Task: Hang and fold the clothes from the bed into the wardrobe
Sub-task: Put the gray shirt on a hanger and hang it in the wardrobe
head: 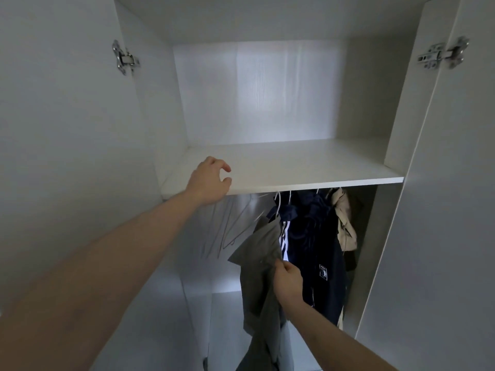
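A grey garment (258, 266) hangs on a white hanger (277, 203) under the wardrobe's white shelf (308, 167). My right hand (288, 283) pinches the grey garment's edge at mid height. My left hand (210, 180) is raised at the shelf's front left edge, fingers loosely curled and holding nothing. To the right of the grey garment hang a dark navy garment (318, 250) with a small white badge and a beige garment (347, 226). The rail is hidden behind the shelf.
Several bare wire hangers (227, 228) hang left of the grey garment. Both wardrobe doors stand open, with metal hinges at the left (123, 58) and at the right (442, 53). A lower white shelf (225, 303) lies beneath the clothes.
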